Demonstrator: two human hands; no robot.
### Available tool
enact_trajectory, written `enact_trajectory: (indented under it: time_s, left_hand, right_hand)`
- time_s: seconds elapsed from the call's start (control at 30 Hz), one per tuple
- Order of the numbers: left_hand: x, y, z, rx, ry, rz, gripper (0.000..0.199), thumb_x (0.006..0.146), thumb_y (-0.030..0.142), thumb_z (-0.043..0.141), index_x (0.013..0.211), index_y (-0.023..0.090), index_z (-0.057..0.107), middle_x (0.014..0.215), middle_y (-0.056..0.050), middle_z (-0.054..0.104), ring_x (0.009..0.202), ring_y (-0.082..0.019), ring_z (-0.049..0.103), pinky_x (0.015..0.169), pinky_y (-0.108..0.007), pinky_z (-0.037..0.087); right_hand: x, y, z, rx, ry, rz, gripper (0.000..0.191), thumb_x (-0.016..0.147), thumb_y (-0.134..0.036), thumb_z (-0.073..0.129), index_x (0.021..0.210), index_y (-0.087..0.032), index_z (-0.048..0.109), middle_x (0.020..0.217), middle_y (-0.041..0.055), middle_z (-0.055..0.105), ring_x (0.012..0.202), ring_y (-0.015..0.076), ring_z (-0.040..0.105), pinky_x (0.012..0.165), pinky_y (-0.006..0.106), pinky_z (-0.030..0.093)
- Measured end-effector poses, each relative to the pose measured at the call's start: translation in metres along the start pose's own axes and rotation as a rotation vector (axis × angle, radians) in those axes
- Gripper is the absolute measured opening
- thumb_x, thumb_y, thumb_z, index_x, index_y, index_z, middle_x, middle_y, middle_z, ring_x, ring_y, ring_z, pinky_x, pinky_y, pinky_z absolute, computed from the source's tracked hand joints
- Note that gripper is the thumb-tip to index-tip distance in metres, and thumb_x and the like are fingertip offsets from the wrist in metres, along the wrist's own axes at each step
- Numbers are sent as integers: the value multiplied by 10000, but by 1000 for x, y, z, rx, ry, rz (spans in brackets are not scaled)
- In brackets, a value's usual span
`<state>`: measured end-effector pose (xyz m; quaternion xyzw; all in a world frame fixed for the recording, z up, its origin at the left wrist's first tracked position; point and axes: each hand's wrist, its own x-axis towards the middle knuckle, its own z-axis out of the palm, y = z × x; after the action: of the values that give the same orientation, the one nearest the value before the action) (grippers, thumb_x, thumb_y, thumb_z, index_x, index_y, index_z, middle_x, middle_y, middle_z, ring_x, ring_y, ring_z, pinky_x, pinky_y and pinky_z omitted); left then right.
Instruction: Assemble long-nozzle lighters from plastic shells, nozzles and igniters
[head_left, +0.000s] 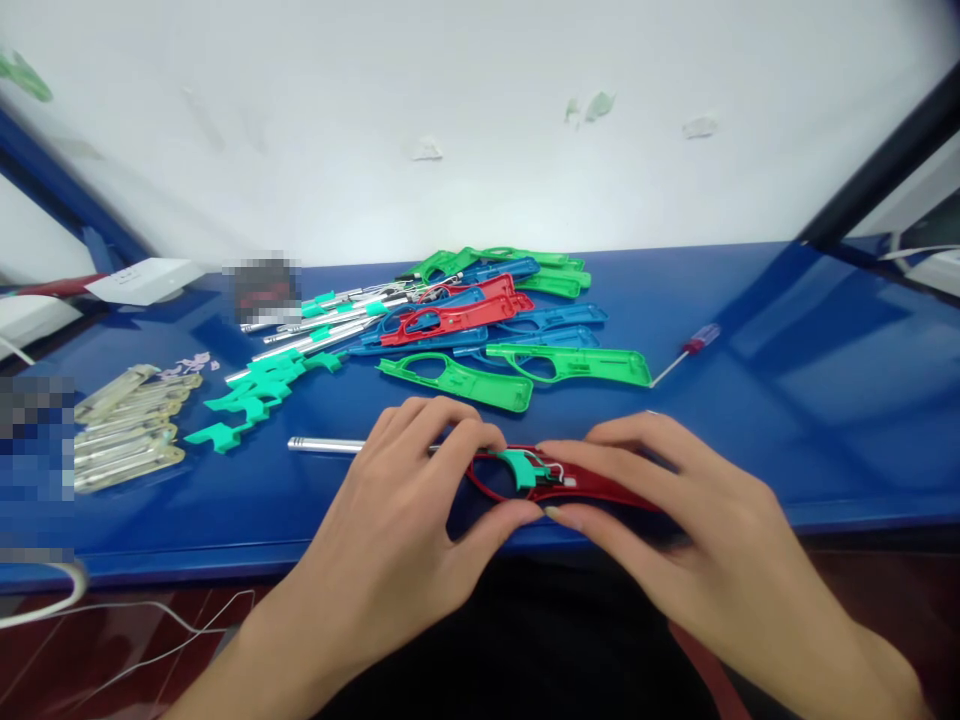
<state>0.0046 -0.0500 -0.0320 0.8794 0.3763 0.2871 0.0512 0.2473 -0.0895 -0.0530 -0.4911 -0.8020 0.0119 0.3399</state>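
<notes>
Both hands grip a red lighter shell half (600,482) near the table's front edge. My left hand (420,500) is closed round its looped end, with the fingers above and the thumb below. My right hand (682,510) holds the shell's handle part, its thumb tip close to the left one. A teal trigger piece (523,470) lies in the shell between the fingertips, with thin white wire and a small white part beside it. From under my left hand a silver metal tube (324,445) sticks out to the left.
Green (574,364), red (465,312) and blue shell halves lie piled behind the hands. Silver tubes and teal triggers (247,405) are left of them. Farther left are clear packets of metal parts (131,430). A screwdriver (697,342) lies at the right.
</notes>
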Motion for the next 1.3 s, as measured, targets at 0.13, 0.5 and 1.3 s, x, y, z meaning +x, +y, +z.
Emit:
enact_trajectory:
  time_s: [0.13, 0.5, 1.3]
  left_hand:
    - [0, -1, 2, -6, -2, -4, 261, 1028, 374, 720, 1202, 237, 582, 1162, -35, 652, 1063, -240, 604, 921, -408, 489]
    - [-4, -2, 1, -72, -35, 23, 266, 1039, 289, 702, 1282, 234, 605, 1241, -58, 653, 1153, -251, 583, 1014, -445, 461]
    - [-9, -4, -2, -115, 206, -63, 217, 1037, 86, 508, 1114, 204, 673, 1092, -83, 699, 1069, -250, 618, 924, -458, 522]
  right_hand:
    - [1, -1, 0, 20, -5, -8, 259, 1055, -324, 671, 1312, -363, 674, 1164, 1, 662, 1040, 149, 668, 891, 285, 552]
    - [1, 0, 2, 62, 28, 54, 246, 1053, -273, 665, 1285, -352, 680, 1227, -18, 678, 1112, 122, 675, 994, 240, 532]
    - [24, 97, -47, -290, 245, 135, 128, 1007, -397, 686, 1019, -317, 785, 1013, 29, 833, 877, 305, 798, 765, 450, 602]
